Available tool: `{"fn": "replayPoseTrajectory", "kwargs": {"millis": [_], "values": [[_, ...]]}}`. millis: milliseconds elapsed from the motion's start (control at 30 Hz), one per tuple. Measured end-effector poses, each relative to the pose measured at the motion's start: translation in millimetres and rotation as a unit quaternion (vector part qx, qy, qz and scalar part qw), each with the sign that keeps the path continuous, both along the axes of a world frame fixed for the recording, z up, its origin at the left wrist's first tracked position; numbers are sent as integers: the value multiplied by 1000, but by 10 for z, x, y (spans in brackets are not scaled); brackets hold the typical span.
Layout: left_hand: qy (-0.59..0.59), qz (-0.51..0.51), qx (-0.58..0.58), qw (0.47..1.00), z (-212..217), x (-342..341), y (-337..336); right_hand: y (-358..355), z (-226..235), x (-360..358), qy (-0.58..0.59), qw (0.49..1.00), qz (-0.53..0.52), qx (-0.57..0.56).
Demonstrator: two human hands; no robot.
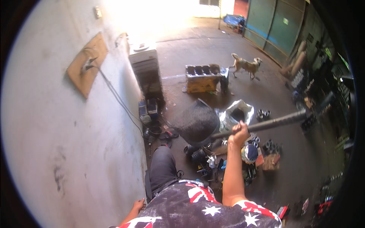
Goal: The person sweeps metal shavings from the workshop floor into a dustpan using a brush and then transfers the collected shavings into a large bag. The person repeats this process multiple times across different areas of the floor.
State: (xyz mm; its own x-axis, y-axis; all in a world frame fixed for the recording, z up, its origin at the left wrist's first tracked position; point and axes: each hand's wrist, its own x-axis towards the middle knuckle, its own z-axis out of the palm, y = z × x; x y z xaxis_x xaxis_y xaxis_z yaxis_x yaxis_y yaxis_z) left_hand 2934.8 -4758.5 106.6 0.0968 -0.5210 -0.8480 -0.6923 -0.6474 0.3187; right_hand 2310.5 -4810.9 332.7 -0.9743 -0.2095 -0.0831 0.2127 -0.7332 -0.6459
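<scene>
Seen from above in a workshop yard, the left hand (137, 205) rests low beside the hip against the pale wall (57, 133), fingers loosely spread and holding nothing, while the right hand (238, 133) is raised and closed in a fist around a long dark bar (273, 122). The bar slants up to the right from a dark, rounded mass (197, 121) at its lower end, above the littered concrete floor (228, 49); whether the two are joined cannot be told. Straight, slim and dull grey, the bar looks like steel, with a rougher, ribbed stretch toward its far end; it would likely be stiff and fairly heavy, tending to swing at the tip, and possibly greasy. The grip sits near the lower end; a second hold farther out on the rough stretch would probably steady it. Below the hand lie scattered parts, a blue cap (249, 152) and a white bag (237, 112). Beyond stand a yellow engine block (202, 78) and a tan dog (246, 65) by the green doors (277, 26).
</scene>
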Motion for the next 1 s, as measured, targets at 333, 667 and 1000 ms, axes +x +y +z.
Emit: {"fn": "replayPoseTrajectory", "kwargs": {"millis": [333, 667, 1000], "values": [[0, -271, -126, 954, -1368, -171, -2841, -1108, -70, -797, 19, 987, -160, 27], [92, -268, -67, 957, -408, -1551, -5272, -1392, -74, -1484, 9, 921, -378, 88], [33, -370, 28, 928, -419, -2437, -6234, -1271, -91, -2094, -11, 834, -536, 127]]}}
